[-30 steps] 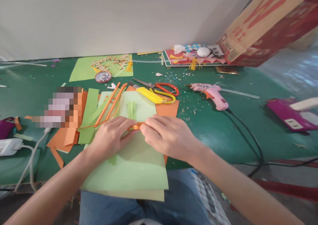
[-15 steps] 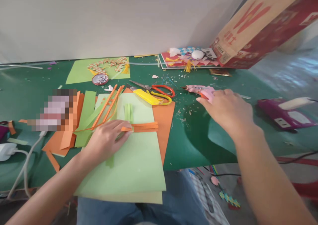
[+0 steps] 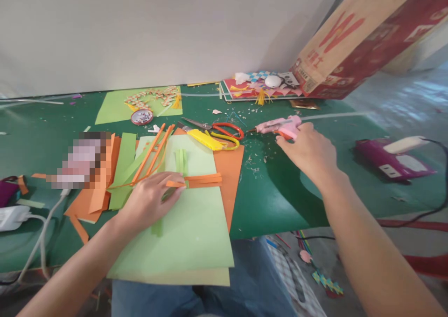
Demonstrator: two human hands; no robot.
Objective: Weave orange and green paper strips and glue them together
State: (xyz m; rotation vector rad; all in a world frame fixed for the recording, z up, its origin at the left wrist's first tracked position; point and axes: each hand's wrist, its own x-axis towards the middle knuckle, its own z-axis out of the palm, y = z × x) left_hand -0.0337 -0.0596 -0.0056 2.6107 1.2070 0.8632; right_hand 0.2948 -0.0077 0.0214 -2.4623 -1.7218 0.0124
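My left hand (image 3: 150, 196) rests on the light green paper (image 3: 196, 233), its thumb and fingers pinching an orange paper strip (image 3: 205, 180). That strip meets a folded green paper strip (image 3: 181, 161) at the fingertips; how they join is partly hidden. Over on the right, my right hand (image 3: 310, 151) is closed around the handle of a pink glue gun (image 3: 276, 126), thumb by its orange trigger. A clear glue stick (image 3: 332, 116) sticks out behind the gun. Red-and-yellow scissors (image 3: 227, 130) and a yellow utility knife (image 3: 205, 139) lie between the hands.
Orange and green paper strips (image 3: 122, 168) and a phone (image 3: 82, 161) with a cable lie left. A small round dish (image 3: 142, 117) stands behind. A paper bag (image 3: 336, 46) and purple power strip (image 3: 395, 161) are at right. Paper scraps dot the green table (image 3: 280, 210).
The glue gun in my right hand has turned, its tip dipping slightly and its glue stick swinging up to the back. My left hand keeps its pinch on the strip. The view has shifted a little.
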